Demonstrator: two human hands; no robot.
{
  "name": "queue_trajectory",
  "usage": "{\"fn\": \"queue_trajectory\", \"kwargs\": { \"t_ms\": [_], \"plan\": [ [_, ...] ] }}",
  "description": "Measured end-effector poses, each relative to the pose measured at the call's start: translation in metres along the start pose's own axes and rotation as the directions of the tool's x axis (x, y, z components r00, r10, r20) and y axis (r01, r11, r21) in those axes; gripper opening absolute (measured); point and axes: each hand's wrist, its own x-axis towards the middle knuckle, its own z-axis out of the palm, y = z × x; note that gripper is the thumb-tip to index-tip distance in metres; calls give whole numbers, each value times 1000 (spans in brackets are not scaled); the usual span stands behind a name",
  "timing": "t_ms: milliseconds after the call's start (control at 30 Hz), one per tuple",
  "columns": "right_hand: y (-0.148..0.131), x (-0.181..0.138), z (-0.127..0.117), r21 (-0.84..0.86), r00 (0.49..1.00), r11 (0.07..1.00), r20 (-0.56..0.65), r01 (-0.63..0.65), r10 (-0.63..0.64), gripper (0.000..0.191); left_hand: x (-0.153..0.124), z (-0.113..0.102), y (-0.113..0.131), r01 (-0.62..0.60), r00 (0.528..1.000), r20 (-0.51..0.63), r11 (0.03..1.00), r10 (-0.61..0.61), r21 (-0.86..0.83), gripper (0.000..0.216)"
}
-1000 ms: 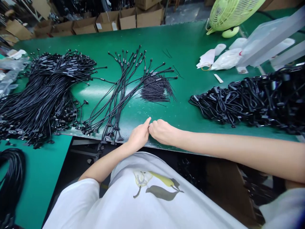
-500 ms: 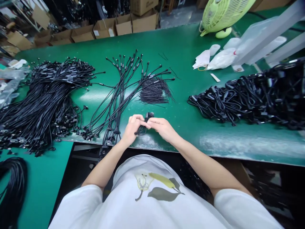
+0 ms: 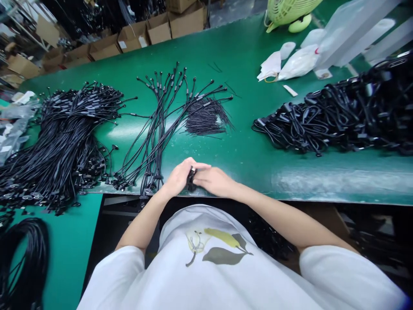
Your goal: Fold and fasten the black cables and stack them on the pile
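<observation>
Near the front edge of the green table [image 3: 238, 150], a small coiled black cable [image 3: 191, 180] is between my two hands, mostly covered by fingers. My left hand [image 3: 178, 176] is closed on it from the left, with one finger stretched across toward the other hand. From the right, my right hand [image 3: 214, 181] pinches at the same coil with bent fingers. Just beyond lie loose black cables [image 3: 158, 129] spread lengthwise, and beside them a pile of short black ties [image 3: 204, 118].
A large heap of straight black cables [image 3: 64, 133] lies at left. Coiled, bundled cables [image 3: 338, 116] are heaped at right. Plastic bags [image 3: 298, 62], a white strip [image 3: 290, 90] and a green fan [image 3: 288, 13] stand farther back, with cardboard boxes [image 3: 134, 36] beyond the table. More cable hangs lower left [image 3: 29, 258].
My hands have drawn the coil slightly closer to the table's front edge. They now cover more of it, and the right hand has turned so its back shows. The view has shifted a little.
</observation>
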Motion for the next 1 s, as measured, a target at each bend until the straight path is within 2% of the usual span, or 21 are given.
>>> {"fn": "queue_trajectory", "kwargs": {
  "t_ms": [67,100,133,200,267,300,333,400,467,533,600,633,667,700,733,800,833,867,900,933,1000],
  "plan": [
    [9,3,-10,81,984,987,-105,-136,144,30,-9,5,7,-89,994,74,986,79,139,73],
    [11,4,-15,74,968,983,-175,-171,182,32,-11,9,6,-95,991,108,981,78,167,69],
    [10,3,-19,38,954,982,-232,-184,188,33,-12,14,1,-73,990,135,984,51,163,66],
    [3,-1,-23,-81,952,984,-277,-161,133,32,-10,22,-13,52,988,139,996,-62,78,72],
    [-8,-6,-19,-137,971,986,-230,-92,59,31,-4,23,-28,202,977,92,977,-195,-71,84],
    [-12,-8,-15,-112,982,992,-188,-54,33,31,-1,22,-32,241,970,68,959,-233,-147,86],
    [-15,-10,-11,-54,989,998,-148,-31,22,30,1,19,-33,242,970,53,948,-236,-207,83],
    [-15,-12,-4,150,996,988,-74,-46,58,31,1,12,-30,142,989,64,957,-130,-254,70],
    [-9,-11,2,427,987,892,3,-149,164,34,-2,8,-21,-1,997,75,979,16,-205,59],
    [-2,-9,7,687,957,673,123,-274,264,38,-7,9,-13,-81,994,58,986,90,-146,54],
    [1,-8,10,830,931,445,222,-337,290,41,-11,14,-11,-87,995,31,983,93,-161,50],
    [1,-9,10,852,928,393,248,-346,279,42,-12,17,-12,-73,997,19,976,79,-203,47],
    [-1,-11,9,845,932,410,259,-345,253,42,-12,20,-13,-48,999,4,964,50,-261,46],
    [-5,-15,6,804,942,494,245,-330,231,43,-11,21,-15,-13,1000,-20,946,7,-323,45],
    [-9,-18,1,719,955,629,198,-294,221,44,-10,22,-17,23,997,-54,925,-47,-379,44],
    [-20,-26,-13,393,977,903,-42,-177,209,44,-8,23,-21,94,980,-115,892,-161,-443,41],
    [-25,-28,-21,174,963,976,-210,-130,166,42,-7,23,-22,124,969,-141,893,-202,-432,39],
    [-30,-29,-29,-40,932,994,-352,-104,83,40,-6,23,-23,142,961,-168,914,-219,-379,36],
    [-33,-28,-35,-226,905,970,-424,-87,-17,39,-6,23,-23,148,961,-186,947,-206,-284,32],
    [-34,-25,-40,-377,905,924,-412,-58,-112,39,-6,23,-22,144,966,-192,978,-172,-153,28],
    [-28,-16,-44,-575,958,817,-205,47,-199,38,-7,24,-19,102,986,-143,986,-84,129,23]
  ]
}}
